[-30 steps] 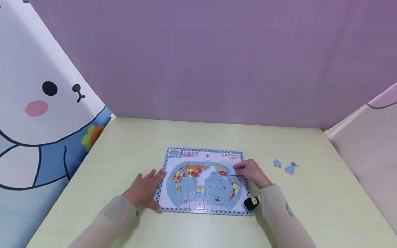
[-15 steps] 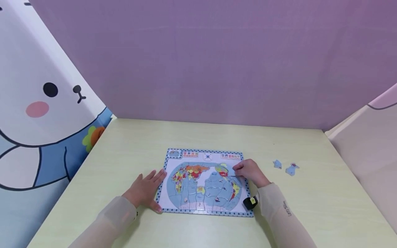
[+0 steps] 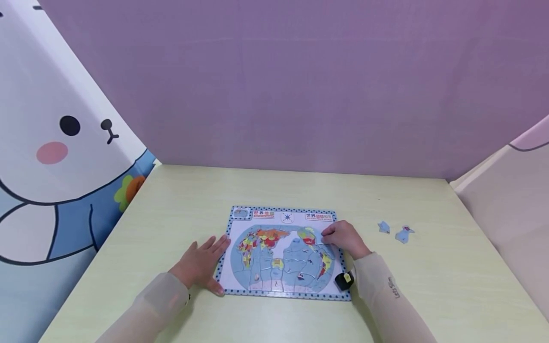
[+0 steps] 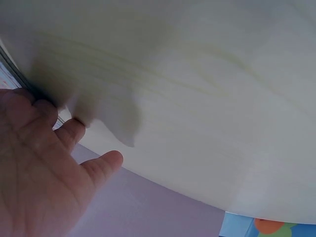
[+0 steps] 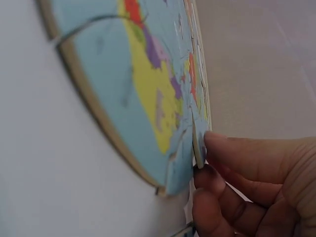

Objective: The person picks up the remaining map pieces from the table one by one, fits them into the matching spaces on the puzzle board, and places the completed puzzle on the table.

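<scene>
A world map jigsaw puzzle board [image 3: 300, 295] with a dotted blue border lies flat on the table. My left hand [image 3: 201, 264] rests against its left edge, fingers spread and thumb at the lower corner. In the left wrist view the same hand [image 4: 39, 163] shows its palm and fingertips at the board's edge. At the map's upper right my right hand [image 3: 345, 237] pinches a small light blue puzzle piece [image 5: 199, 145] between thumb and fingers. That piece stands slightly raised beside the fitted pieces [image 5: 153, 94]. A white gap [image 3: 280, 248] shows in the middle of the map.
Two loose puzzle pieces, one plain blue [image 3: 383, 227] and one with a reddish tip [image 3: 404, 234], lie on the table to the right of the board. A black wrist camera [image 3: 344, 281] overlaps the board's lower right corner. A purple partition [image 3: 291, 95] rises behind the table.
My right forearm has shifted slightly left while the fingers stay at the same spot on the map. The dark edge under the pinched piece no longer shows. The left hand stays put.
</scene>
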`<state>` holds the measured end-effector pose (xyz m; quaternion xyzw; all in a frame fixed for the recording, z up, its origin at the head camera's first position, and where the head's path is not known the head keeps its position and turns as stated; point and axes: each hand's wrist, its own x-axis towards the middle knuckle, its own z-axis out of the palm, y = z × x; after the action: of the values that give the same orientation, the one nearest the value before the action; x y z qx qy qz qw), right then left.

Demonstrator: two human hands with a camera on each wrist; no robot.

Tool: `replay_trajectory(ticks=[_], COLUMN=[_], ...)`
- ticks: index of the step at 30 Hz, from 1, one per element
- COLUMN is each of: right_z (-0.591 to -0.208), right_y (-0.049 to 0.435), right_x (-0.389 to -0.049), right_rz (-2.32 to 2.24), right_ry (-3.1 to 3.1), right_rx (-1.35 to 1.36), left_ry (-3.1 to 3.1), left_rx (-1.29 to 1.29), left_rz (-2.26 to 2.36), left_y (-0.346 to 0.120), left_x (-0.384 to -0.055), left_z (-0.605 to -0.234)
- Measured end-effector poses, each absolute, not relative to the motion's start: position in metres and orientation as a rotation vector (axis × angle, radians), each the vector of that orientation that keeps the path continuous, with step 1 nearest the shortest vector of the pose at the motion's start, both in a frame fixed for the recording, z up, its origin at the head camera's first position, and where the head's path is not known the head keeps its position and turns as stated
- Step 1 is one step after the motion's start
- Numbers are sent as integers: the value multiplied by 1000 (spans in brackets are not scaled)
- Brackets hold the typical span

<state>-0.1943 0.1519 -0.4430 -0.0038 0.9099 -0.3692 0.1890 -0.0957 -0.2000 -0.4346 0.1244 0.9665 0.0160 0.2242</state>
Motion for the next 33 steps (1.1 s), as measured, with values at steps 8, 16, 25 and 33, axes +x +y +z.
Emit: replay_trajectory(ticks=[8,16,25,33], right_z=[-444,-442,-433,-432], right_y=[151,152,179,212], right_x=[-195,-195,-201,-205], right_rz=[-1013,-1010,-1086,-1080], right_ry=[2573,2566,2617,2667], right_rx=[-9,-18,-67,-142], left_ry=[2663,2665,2665,2672], left_rx=[344,349,334,335], left_rz=[50,64,63,97], left_y=[-200,-200,-200,-199], left_x=[-96,-97,-96,-95], left_z=[-433,-434,-433,-434])
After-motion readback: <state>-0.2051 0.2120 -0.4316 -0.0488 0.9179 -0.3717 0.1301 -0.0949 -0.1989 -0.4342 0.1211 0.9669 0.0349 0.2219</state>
